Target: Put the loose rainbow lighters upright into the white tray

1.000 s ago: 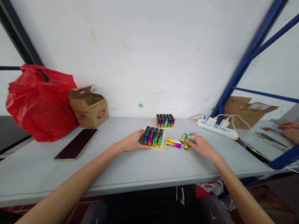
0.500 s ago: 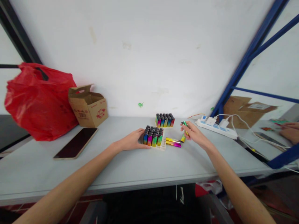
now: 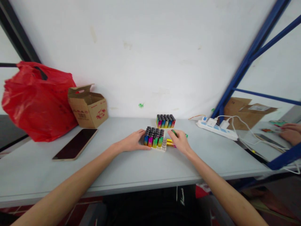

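Observation:
A pale tray (image 3: 163,148) stands on the table, with several upright lighters (image 3: 152,138) in it, black-topped with shiny rainbow-coloured bodies. Empty round slots show along its right side. My left hand (image 3: 133,142) grips the tray's left end, thumb along the front and fingers behind. Just right of the tray, my right hand (image 3: 180,141) is closed on a green lighter (image 3: 174,132), held tilted. Loose yellow and magenta lighters (image 3: 169,142) lie under and beside that hand, partly hidden. Behind stands a second block of upright lighters (image 3: 166,121).
On the left are a phone (image 3: 75,144), an open cardboard box (image 3: 88,108) and a red plastic bag (image 3: 39,100). At right lie a power strip (image 3: 217,129) with cables and a blue metal frame (image 3: 244,62). Another person's hand (image 3: 291,133) shows at the far right.
My right hand has moved left with the green lighter, from beyond the loose lighters to beside the tray's empty slots. My left hand has stayed on the tray.

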The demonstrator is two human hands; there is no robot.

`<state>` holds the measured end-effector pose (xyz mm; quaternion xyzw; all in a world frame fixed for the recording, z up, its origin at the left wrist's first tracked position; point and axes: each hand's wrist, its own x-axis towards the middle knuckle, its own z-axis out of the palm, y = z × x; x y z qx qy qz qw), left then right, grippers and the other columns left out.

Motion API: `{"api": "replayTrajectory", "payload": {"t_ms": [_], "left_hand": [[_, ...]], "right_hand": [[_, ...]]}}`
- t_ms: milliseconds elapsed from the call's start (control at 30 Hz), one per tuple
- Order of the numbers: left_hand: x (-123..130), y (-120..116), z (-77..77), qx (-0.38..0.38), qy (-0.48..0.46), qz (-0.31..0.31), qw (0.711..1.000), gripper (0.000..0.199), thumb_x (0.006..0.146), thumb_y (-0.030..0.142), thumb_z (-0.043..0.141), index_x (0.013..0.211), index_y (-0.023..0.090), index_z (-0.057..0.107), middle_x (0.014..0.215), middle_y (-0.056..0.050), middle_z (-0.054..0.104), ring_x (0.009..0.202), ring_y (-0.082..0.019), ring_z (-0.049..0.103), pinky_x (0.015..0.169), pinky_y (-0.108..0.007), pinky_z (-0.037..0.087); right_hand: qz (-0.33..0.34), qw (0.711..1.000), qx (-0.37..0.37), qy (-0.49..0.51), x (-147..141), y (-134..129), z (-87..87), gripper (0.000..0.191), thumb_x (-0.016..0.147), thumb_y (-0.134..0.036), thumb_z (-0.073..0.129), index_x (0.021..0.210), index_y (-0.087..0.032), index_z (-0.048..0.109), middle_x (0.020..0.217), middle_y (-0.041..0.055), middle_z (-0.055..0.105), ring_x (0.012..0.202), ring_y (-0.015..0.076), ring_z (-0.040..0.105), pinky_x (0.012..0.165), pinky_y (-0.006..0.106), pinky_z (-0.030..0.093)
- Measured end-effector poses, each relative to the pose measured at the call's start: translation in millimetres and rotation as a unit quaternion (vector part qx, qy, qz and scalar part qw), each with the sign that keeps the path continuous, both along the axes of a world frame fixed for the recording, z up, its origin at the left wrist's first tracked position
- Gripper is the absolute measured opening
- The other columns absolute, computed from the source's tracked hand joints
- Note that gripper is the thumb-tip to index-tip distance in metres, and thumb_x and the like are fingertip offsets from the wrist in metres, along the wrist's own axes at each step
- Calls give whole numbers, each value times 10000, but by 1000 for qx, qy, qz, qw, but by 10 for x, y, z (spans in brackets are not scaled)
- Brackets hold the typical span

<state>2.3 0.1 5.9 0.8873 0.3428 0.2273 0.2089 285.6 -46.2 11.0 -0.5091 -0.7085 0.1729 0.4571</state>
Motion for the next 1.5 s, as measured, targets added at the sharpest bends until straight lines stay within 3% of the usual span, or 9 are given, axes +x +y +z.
{"api": "replayTrajectory", "payload": {"t_ms": [333, 433, 533, 733, 1000, 1233, 1333, 1433, 1500], "left_hand": [[2, 7, -1, -5, 18, 2, 1000, 760, 784, 718, 820, 1333, 217, 664, 1323, -138, 692, 1227, -375, 666, 1101, -494, 527], [4, 8, -2, -6, 10, -1, 1000, 776, 773, 723, 827, 1339, 218, 665, 1340, -137, 690, 1246, -382, 661, 1127, -500, 515], [4, 9, -4, -5, 6, 1, 1000, 784, 764, 730, 828, 1337, 218, 671, 1337, -136, 693, 1242, -387, 663, 1130, -507, 514], [3, 11, -9, -4, 3, -2, 1000, 752, 767, 721, 831, 1312, 226, 676, 1308, -131, 696, 1217, -378, 667, 1096, -498, 537], [2, -10, 8, -2, 11, -1, 1000, 749, 782, 696, 830, 1339, 227, 653, 1348, -134, 680, 1256, -377, 651, 1115, -486, 515], [-5, 3, -2, 6, 19, 0, 1000, 739, 793, 715, 813, 1332, 233, 663, 1333, -133, 690, 1218, -371, 667, 1069, -479, 538], [-3, 0, 1, 3, 11, -3, 1000, 768, 787, 718, 820, 1358, 232, 655, 1358, -134, 683, 1245, -375, 657, 1103, -485, 523], [2, -13, 19, -9, 20, 4, 1000, 793, 776, 731, 819, 1351, 210, 658, 1354, -139, 680, 1256, -380, 655, 1118, -476, 517], [4, -20, 33, -15, 23, 6, 1000, 791, 777, 732, 814, 1345, 204, 661, 1362, -138, 678, 1264, -382, 652, 1125, -473, 512]], "right_hand": [[4, 999, 23, -39, 4, -86, -10, 496, 1052, -650, 428, 760, -250, 460, 641, -24, 501, 611, 171, 463, 592, 295, 352], [34, 994, 54, -85, 11, -136, 26, 425, 1110, -573, 366, 900, -242, 530, 794, 27, 622, 751, 208, 586, 696, 310, 452], [55, 982, 109, -144, 13, -153, 22, 451, 1123, -557, 354, 858, -242, 536, 935, 85, 660, 897, 241, 631, 826, 353, 505], [86, 978, 52, -183, -4, -117, -59, 505, 1105, -602, 411, 744, -257, 486, 675, 25, 652, 611, 207, 581, 637, 333, 449], [140, 976, 2, -169, -2, -154, -97, 468, 1076, -605, 523, 791, -238, 578, 774, 51, 773, 649, 207, 677, 632, 302, 446], [76, 964, 61, -247, 42, -146, -31, 502, 1099, -593, 478, 788, -225, 618, 781, 52, 722, 689, 205, 646, 657, 303, 415], [-43, 965, 34, -258, 283, -76, 6, 465, 1154, -474, 349, 924, -212, 657, 835, 78, 749, 777, 230, 699, 718, 312, 443], [-188, 927, -50, -321, 614, 43, -36, 381, 1132, -467, 429, 1180, -171, 662, 945, 140, 778, 881, 279, 741, 759, 327, 467], [-222, 906, -104, -346, 812, 137, -103, 446, 1103, -514, 495, 1288, -135, 639, 1081, 201, 776, 1000, 313, 748, 827, 344, 494]]}}
